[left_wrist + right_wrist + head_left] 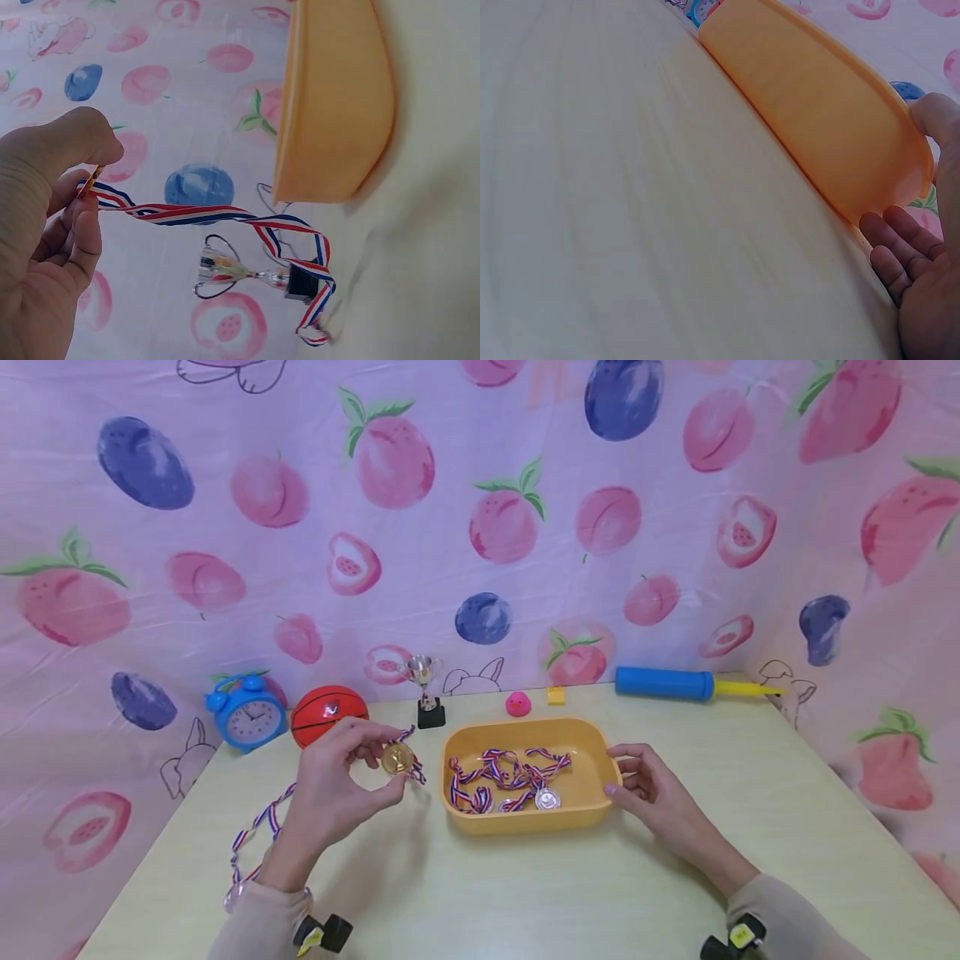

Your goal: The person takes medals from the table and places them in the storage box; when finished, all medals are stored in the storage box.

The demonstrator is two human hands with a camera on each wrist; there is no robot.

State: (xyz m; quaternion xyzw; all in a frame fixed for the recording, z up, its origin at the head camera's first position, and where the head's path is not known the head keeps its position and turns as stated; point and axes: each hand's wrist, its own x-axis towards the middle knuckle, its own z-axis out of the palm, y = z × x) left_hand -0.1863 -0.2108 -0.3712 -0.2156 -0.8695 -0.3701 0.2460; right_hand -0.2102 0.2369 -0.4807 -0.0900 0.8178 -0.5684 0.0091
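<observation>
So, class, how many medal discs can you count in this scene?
2 show plainly: a gold medal pinched in the left hand, and a silver medal lying in the orange tray. The tangled ribbons there may hide more.

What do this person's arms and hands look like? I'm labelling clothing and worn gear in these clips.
Both hands, the left hand and right hand, are bare, with no gloves or rings visible. Both arms wear light beige long sleeves. At each wrist sits a small black device with a yellow tag, the right one near the frame's lower edge.
</observation>
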